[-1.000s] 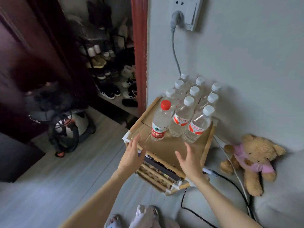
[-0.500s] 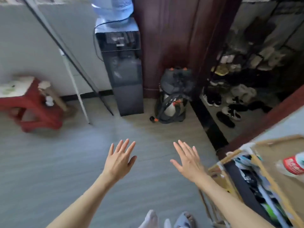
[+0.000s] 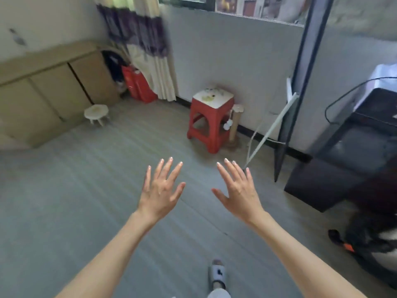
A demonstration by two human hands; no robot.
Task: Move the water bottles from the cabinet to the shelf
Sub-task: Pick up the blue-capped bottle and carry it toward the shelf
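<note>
Both hands, the left hand (image 3: pixel 160 190) and the right hand (image 3: pixel 237 189), are held out with fingers spread, holding nothing. The view has been swung away from the bottle-laden shelf toward the long beige wooden cabinet (image 3: pixel 49 91); no water bottles are seen, so another fetch is judged likely.

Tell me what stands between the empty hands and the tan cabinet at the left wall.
Nothing visible does. Left hand and right hand hang open over bare floor that runs to the cabinet. The small white stool stands at its right end; no bottles show.
</note>
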